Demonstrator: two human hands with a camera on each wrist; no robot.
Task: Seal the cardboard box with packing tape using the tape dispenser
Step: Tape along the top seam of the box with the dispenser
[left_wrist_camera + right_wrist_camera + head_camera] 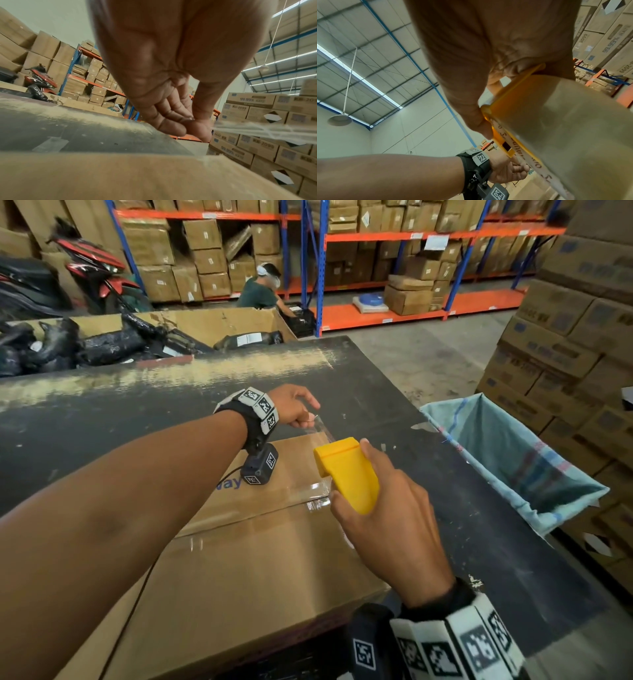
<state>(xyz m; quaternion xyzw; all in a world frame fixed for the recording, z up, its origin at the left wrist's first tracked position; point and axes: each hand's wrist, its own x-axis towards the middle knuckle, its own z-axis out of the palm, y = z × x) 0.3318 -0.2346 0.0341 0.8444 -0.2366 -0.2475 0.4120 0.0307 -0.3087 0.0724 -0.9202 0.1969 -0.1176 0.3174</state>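
I'm pinching the tape end with my left hand beyond the box's far edge, while my right hand is gripping the yellow dispenser nearer me, the strip stretching along the seam between them.

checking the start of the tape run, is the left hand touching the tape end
Touching. The left wrist view shows the left hand pinching the tape end between thumb and fingers; the head view shows the strip running from there to the yellow tape dispenser.
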